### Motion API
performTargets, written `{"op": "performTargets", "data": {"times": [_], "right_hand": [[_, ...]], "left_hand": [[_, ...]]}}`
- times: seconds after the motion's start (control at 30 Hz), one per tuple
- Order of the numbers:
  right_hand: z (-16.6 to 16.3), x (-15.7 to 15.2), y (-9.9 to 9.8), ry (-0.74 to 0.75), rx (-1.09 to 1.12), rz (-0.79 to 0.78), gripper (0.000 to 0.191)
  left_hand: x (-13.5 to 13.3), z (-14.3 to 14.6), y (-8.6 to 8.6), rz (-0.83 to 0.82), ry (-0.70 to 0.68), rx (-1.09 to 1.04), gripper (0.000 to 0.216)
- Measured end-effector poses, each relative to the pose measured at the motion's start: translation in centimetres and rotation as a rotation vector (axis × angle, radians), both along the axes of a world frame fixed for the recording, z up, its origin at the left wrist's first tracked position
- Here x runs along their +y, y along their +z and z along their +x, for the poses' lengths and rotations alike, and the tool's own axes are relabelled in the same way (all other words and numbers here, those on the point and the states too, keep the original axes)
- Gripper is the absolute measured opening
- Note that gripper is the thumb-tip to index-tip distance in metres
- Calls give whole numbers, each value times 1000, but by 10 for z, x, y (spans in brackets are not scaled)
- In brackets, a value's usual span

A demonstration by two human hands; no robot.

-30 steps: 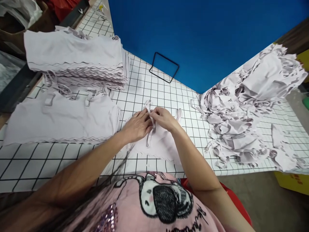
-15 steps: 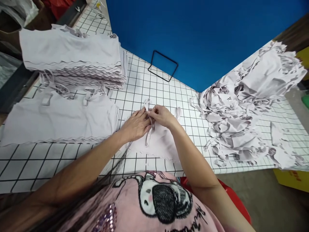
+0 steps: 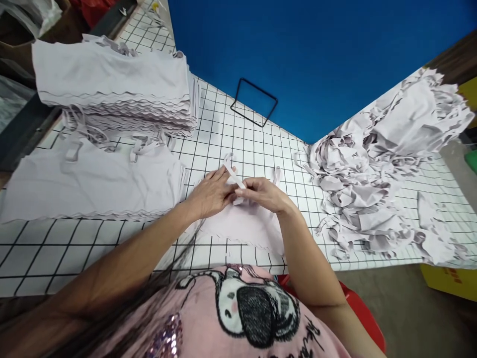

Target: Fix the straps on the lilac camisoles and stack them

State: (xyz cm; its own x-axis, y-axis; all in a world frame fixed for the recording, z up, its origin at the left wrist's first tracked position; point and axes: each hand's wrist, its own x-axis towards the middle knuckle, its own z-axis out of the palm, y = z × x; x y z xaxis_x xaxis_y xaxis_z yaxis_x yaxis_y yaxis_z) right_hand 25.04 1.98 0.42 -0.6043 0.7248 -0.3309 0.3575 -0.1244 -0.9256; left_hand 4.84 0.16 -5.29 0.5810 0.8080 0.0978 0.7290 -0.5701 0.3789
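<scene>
A small pale lilac strap top (image 3: 244, 226) lies flat on the gridded table (image 3: 238, 144) right in front of me. My left hand (image 3: 210, 194) rests on its upper left part, fingers closed on the left shoulder strap (image 3: 233, 173). My right hand (image 3: 263, 193) pinches the same strap from the right, pulling it taut between the two hands. The top's other strap (image 3: 276, 174) lies loose just beyond my right hand.
A tall neat stack of folded lilac tops (image 3: 112, 92) stands at the far left, with one top spread flat (image 3: 89, 181) before it. A jumbled heap of lilac tops (image 3: 383, 169) fills the right. A black wire frame (image 3: 253, 102) sits at the table's far edge.
The strap that hung down over the top has been lifted and drawn taut between my hands. My right hand has shifted slightly right and toward me.
</scene>
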Motion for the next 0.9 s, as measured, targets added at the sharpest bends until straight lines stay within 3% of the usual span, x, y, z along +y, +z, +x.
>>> {"op": "performTargets", "data": {"times": [0.1, 0.23, 0.43, 0.63, 0.8, 0.9], "right_hand": [[22, -15, 4, 92, -33, 50, 34], [42, -32, 8, 104, -93, 97, 32], [51, -40, 2, 65, 6, 0, 25], [53, -40, -6, -55, 46, -213, 28], [43, -34, -7, -179, 62, -190, 31], [30, -28, -8, -298, 102, -109, 30]], "left_hand": [[0, 0, 1, -19, -9, -7, 41], [0, 1, 3, -21, 0, 46, 42], [0, 1, 3, -5, 17, 59, 41], [1, 1, 1, 18, 22, 60, 46], [2, 0, 1, 72, 27, -7, 46], [0, -2, 8, 152, 114, -127, 33]]}}
